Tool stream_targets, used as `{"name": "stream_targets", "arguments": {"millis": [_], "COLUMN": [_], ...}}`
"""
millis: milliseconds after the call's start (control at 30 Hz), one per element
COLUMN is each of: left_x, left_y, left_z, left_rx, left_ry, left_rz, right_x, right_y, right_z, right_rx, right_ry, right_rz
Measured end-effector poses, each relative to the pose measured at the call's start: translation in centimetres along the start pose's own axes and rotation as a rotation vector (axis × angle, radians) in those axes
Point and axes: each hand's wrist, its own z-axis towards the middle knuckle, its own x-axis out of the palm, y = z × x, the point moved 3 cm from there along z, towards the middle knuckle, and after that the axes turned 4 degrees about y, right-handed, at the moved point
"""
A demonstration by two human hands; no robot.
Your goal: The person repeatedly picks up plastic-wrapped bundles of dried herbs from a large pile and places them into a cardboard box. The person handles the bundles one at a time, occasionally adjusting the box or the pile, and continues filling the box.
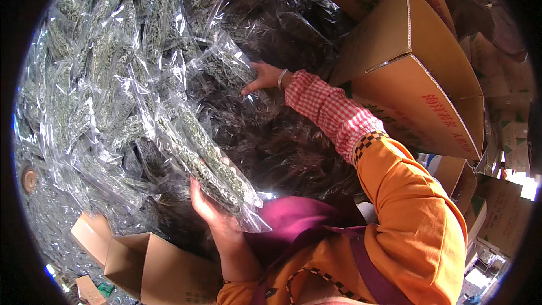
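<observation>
My left hand (pixel 211 212) holds two long clear plastic bags of dried, grey-green plant-like material (pixel 207 156) side by side, its fingers behind them and its thumb at the near side. My right hand (pixel 266 77), with a metal bangle at the wrist, is farther forward and to the right. It grips the end of another filled clear bag (pixel 228 65); the bag partly hides its fingers. A large heap of similar bags (pixel 106 51) lies in front and to the left. Between and beyond my hands, more bags (pixel 275 144) lie in shadow.
An open cardboard carton (pixel 423 106) with printed writing stands at the right, beside my right arm. Another open carton (pixel 178 271) is at the lower left. More cartons (pixel 504 212) are stacked at the far right. A round brown object (pixel 29 179) sits at the left edge.
</observation>
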Motion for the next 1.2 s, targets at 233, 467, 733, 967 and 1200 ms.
{"name": "stream_targets", "arguments": {"millis": [233,467,733,967,1200], "left_x": [-1.6,-2.8,-2.4,-1.7,-2.8], "left_y": [1.5,0.4,1.6,5.1,7.2], "left_z": [2.0,3.2,5.6,5.7,5.6], "left_rx": [-0.079,0.077,0.045,-0.126,-0.370], "left_ry": [-0.265,-0.323,-0.192,0.063,0.232], "left_rz": [0.153,0.486,0.461,0.451,0.387], "right_x": [2.1,3.2,-1.3,-0.3,0.0], "right_y": [1.1,0.0,3.7,9.9,13.9], "right_z": [2.8,-12.9,-25.5,-25.4,-23.6], "right_rx": [0.156,0.220,0.180,0.152,-0.042], "right_ry": [-0.184,-0.014,-0.069,0.077,0.134], "right_rz": [-0.067,0.370,1.468,1.356,1.111]}}
